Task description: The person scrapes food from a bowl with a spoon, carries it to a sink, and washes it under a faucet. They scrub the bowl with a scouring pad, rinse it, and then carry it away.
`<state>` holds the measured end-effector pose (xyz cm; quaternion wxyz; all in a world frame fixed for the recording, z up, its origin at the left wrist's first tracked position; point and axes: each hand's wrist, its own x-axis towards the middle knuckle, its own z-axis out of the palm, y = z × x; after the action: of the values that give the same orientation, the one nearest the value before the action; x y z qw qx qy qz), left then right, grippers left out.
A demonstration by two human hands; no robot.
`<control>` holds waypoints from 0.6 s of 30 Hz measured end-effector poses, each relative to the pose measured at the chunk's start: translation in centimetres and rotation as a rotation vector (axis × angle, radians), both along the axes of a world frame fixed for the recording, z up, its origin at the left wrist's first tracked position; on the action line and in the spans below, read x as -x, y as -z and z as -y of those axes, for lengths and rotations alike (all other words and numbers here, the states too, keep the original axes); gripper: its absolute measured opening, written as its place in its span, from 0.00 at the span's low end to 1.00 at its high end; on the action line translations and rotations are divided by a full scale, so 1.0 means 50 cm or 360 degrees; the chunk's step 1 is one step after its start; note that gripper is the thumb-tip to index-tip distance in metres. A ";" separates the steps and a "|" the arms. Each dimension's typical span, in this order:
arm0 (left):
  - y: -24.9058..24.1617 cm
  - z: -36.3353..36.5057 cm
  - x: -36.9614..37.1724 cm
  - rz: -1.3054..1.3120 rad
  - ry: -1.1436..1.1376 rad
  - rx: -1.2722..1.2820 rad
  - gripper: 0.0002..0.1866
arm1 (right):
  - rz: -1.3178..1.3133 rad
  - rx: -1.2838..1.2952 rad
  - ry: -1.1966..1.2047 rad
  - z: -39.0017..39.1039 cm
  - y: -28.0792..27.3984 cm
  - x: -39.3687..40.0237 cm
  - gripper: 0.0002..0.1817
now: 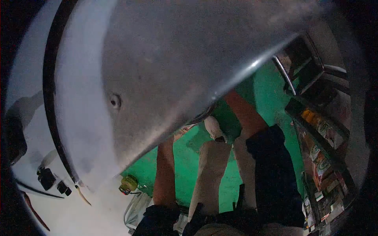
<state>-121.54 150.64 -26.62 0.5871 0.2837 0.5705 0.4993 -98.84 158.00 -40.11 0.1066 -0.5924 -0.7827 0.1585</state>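
A large, smooth grey panel (pixel 165 59), like a piece of vehicle bodywork, fills the upper view and slants down to the left. It has a small round fitting (pixel 115 101) and a shiny lower edge. My left forearm (pixel 163 177) reaches up to that edge, where the panel hides my left hand. Further right, my right forearm (pixel 244 114) passes behind the same edge, and my right hand is hidden too. Whether either hand grips the panel cannot be seen. Part of a dark rounded rim (pixel 202 115) shows just beneath the edge.
Below are the green floor (pixel 181 177), my trouser legs and a light shoe (pixel 213 128). A cart or rack (pixel 319 153) holding packets stands at the right. At lower left, a yellow-green object (pixel 128 184) sits near a pale surface with dark fittings (pixel 46 179).
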 end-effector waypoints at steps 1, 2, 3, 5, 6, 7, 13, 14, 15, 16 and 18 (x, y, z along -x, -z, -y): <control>0.001 0.000 0.000 -0.0011 -0.0010 0.0058 0.28 | 0.0152 0.0169 -0.0147 0.006 -0.009 0.002 0.14; 0.000 -0.001 0.000 -0.0023 -0.0018 0.0115 0.28 | 0.0290 0.0333 -0.0307 0.009 -0.043 0.005 0.14; 0.000 -0.001 0.002 -0.0035 -0.0028 0.0174 0.28 | 0.0380 0.0476 -0.0496 0.006 -0.049 0.017 0.14; 0.001 0.012 0.018 -0.0075 0.0013 0.0109 0.28 | 0.0307 0.0564 -0.0505 0.009 -0.066 0.023 0.14; 0.006 0.015 0.022 -0.0074 -0.0025 0.0131 0.28 | 0.0144 0.0506 -0.0325 0.015 -0.076 0.017 0.13; 0.010 0.018 0.024 -0.0074 -0.0064 0.0152 0.28 | -0.0018 0.0446 -0.0146 0.021 -0.087 0.008 0.13; -0.044 0.014 -0.021 0.0001 -0.0115 0.0302 0.28 | -0.0722 0.0027 0.0039 0.053 0.044 0.012 0.13; -0.029 0.009 -0.012 0.0081 -0.0156 0.0310 0.28 | -0.0627 -0.0063 -0.0055 0.054 0.063 0.017 0.13; -0.018 0.009 -0.003 0.0159 -0.0197 0.0319 0.28 | -0.0273 -0.0160 -0.0117 0.050 0.047 0.023 0.12; -0.009 0.015 0.004 0.0139 -0.0195 0.0311 0.28 | -0.0331 -0.0121 -0.0031 0.051 0.029 0.020 0.12; -0.008 0.034 0.013 0.0105 -0.0200 0.0299 0.29 | -0.0858 0.0093 0.0283 0.059 -0.082 0.003 0.11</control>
<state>-122.17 148.94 -26.24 0.5971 0.1747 0.6117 0.4886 -99.00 155.04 -35.99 0.3073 -0.5979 -0.6662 0.3229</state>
